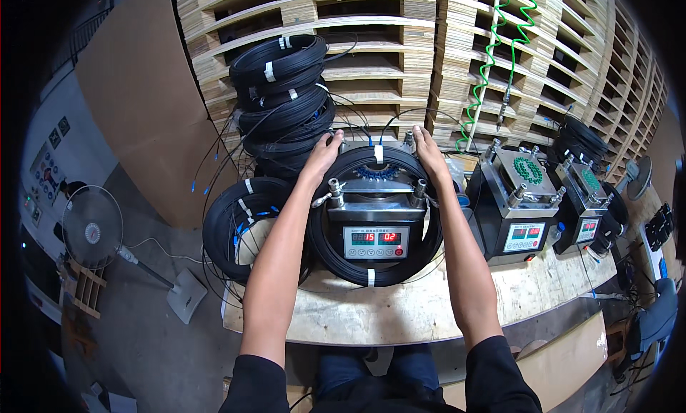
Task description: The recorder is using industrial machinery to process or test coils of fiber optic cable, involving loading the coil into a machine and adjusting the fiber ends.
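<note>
A fibre polishing machine (pixel 377 215) stands in front of me, with a metal top, corner posts and a lit red-and-green display. Leaning around its front is a large coil of black cable (pixel 315 236), bound with white ties, its blue-tipped ends at the top plate. My left hand (pixel 321 159) reaches to the far left corner post, fingers stretched out beside it. At the far right post (pixel 409 138), my right hand (pixel 430 156) has its fingers extended along the outer side. Both hands look open; the posts and coil partly hide their fingertips.
Stacked black cable coils (pixel 279 77) stand at the back left, with another coil (pixel 221 231) nearer. Two similar machines (pixel 516 206) (pixel 582 206) are to the right on the wooden table (pixel 343 316). Wooden pallets (pixel 371 38) rise behind. A fan (pixel 93 231) stands left; a green coiled hose (pixel 482 77) hangs.
</note>
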{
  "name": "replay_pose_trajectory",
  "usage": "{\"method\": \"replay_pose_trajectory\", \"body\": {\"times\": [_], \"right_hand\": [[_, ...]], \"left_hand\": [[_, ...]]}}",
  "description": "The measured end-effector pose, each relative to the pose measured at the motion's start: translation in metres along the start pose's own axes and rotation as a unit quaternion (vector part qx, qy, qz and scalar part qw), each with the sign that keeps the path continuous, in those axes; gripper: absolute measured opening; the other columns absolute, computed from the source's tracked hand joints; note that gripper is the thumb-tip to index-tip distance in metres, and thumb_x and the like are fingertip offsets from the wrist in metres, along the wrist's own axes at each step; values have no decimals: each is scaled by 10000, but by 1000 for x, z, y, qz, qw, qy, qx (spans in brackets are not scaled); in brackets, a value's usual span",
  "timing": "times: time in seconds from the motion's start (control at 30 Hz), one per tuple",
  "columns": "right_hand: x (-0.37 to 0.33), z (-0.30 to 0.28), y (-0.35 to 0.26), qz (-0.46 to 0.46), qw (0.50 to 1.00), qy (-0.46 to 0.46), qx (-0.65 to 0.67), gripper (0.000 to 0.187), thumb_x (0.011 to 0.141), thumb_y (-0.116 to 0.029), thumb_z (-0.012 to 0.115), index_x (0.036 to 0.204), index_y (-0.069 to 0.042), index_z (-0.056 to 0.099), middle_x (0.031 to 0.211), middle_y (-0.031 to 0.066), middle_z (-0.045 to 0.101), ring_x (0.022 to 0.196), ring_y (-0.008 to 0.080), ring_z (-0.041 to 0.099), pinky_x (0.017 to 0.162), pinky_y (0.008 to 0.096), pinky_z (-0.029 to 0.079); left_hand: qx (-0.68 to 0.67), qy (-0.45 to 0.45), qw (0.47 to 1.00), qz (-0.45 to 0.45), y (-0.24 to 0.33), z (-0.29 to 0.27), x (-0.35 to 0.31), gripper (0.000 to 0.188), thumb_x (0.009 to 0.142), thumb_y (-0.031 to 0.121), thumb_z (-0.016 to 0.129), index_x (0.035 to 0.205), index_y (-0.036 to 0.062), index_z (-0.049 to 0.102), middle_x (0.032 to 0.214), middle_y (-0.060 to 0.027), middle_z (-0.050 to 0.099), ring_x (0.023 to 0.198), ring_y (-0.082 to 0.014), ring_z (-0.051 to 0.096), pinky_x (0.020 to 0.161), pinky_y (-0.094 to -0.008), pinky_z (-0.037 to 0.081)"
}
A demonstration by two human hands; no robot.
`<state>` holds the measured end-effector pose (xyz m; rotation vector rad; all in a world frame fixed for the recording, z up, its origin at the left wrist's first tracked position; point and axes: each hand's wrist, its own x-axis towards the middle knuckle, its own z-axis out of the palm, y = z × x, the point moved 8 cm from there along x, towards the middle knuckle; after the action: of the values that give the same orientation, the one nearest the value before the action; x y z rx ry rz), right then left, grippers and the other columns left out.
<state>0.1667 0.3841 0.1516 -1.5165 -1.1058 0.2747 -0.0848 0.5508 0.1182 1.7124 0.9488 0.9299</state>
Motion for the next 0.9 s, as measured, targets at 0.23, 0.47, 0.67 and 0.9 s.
{"method": "replay_pose_trajectory", "body": {"times": [0.23,0.47,0.67,0.9], "right_hand": [[2,2,-1,5,998,-3,-60,741,1021,-600,363,1370,31,535,1312,301,587,1292,414,529,1093,419,391],[4,-2,13,18,999,-17,-34,696,1054,-537,375,1332,79,539,1267,235,635,1209,286,577,1060,340,390],[4,7,6,7,1000,-24,-18,692,1059,-522,379,1377,81,494,1328,239,597,1256,277,540,1086,338,367],[10,-5,20,-1,999,-10,-43,682,1058,-524,377,1376,66,503,1338,238,598,1273,295,544,1086,341,371]], "left_hand": [[-28,-30,999,-9,11,-2,-12,869,951,646,523,1431,-74,449,1344,-232,582,1272,-284,527,1087,-335,363],[-21,-22,1000,-6,30,9,-27,749,998,602,474,1326,-65,568,1301,-201,625,1248,-242,543,1076,-328,368],[15,-9,1000,-11,5,-3,-6,743,989,600,493,1342,-50,559,1302,-207,626,1250,-255,546,1061,-336,389],[-25,-75,997,-18,32,17,-25,749,991,601,490,1370,-44,539,1326,-189,611,1251,-254,543,1073,-332,379]]}}
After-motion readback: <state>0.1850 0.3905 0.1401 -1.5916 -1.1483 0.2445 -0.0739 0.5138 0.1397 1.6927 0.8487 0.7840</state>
